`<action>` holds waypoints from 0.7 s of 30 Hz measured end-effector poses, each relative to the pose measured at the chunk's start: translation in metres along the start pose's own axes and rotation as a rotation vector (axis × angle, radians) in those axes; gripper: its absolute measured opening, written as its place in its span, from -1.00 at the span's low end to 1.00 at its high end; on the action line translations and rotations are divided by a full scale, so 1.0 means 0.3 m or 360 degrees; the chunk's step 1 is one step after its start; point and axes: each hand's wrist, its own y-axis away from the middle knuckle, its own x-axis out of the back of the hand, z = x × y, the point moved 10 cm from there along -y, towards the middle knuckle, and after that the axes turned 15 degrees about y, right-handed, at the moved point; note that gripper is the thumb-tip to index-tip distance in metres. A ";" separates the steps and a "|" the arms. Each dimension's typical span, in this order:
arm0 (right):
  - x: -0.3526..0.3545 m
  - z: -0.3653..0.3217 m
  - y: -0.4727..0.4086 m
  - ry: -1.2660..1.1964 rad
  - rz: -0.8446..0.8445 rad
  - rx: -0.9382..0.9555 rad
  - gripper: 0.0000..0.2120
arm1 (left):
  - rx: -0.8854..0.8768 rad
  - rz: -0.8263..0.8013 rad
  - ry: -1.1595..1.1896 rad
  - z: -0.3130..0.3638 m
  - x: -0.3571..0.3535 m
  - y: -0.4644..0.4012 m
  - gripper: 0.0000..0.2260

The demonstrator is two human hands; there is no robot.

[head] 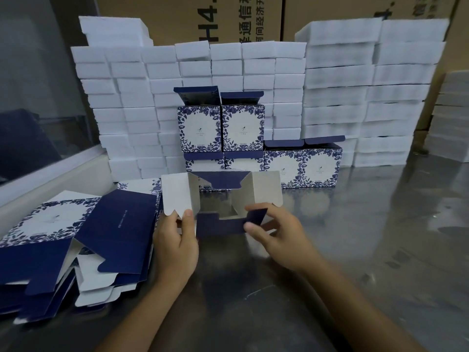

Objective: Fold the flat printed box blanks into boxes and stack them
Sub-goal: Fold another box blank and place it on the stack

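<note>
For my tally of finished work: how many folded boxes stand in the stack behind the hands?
6, perhaps more hidden. Two on top; two beneath them, partly hidden by the held box; two at the right on the table.

Reflective steel tabletop [380, 237], white foam blocks [337, 92] stacked behind, brown printed cartons [177, 19] above, glass partition [33, 80] at left

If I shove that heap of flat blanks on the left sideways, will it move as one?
Probably not. The flat blanks lie fanned and askew, so upper sheets would likely slide off. Their loose flaps stick out and may snag or bend. The steel table looks smooth, so the bottom sheets should glide.
</note>
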 end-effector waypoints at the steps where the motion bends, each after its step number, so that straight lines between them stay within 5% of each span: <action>1: 0.019 0.002 -0.002 -0.0006 0.0088 -0.0017 -0.84 | -0.0030 -0.0033 0.0012 0.008 -0.009 0.003 -0.72; 5: 0.067 0.025 0.007 0.0031 0.0302 -0.0167 -0.98 | -0.0098 -0.0220 -0.0015 0.038 -0.056 0.020 -0.74; 21: 0.137 0.044 0.047 0.0066 0.0700 -0.0424 -0.81 | -0.0407 -0.0542 -0.0425 0.109 -0.120 0.051 -0.63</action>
